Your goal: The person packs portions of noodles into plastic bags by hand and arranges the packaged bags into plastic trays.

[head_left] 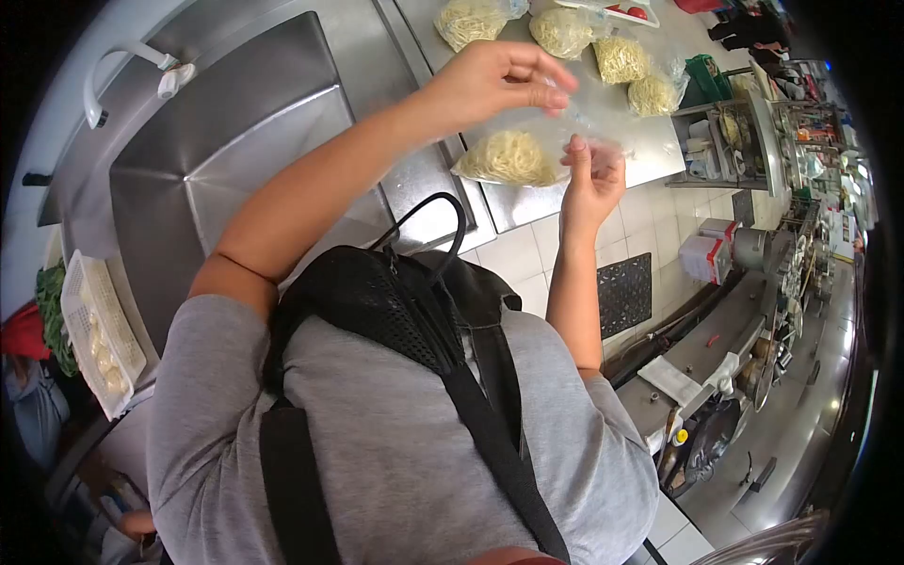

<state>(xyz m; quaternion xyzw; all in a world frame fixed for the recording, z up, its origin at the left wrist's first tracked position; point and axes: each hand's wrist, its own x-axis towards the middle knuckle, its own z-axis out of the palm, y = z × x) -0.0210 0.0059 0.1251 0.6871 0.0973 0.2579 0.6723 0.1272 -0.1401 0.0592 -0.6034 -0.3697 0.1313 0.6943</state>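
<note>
A clear plastic bag of pale noodles point(513, 158) rests on the steel counter near its front edge, with its loose top reaching toward my hands. My left hand point(508, 83) is above the bag, thumb and fingertips brought together at the clear plastic; the exact grip is blurred. To the right of the noodles, my right hand point(593, 184) has its thumb up and its fingers curled on the see-through plastic. Several more bagged noodles point(621, 60) lie farther back on the same counter point(650, 155).
On my left is a deep steel sink point(250, 141) with a white faucet point(104, 80). A white perforated basket point(99, 330) stands at the lower left. A tray with red items point(612, 11) sits at the back. Right of the tiled floor point(527, 250) runs a cooking counter point(697, 348).
</note>
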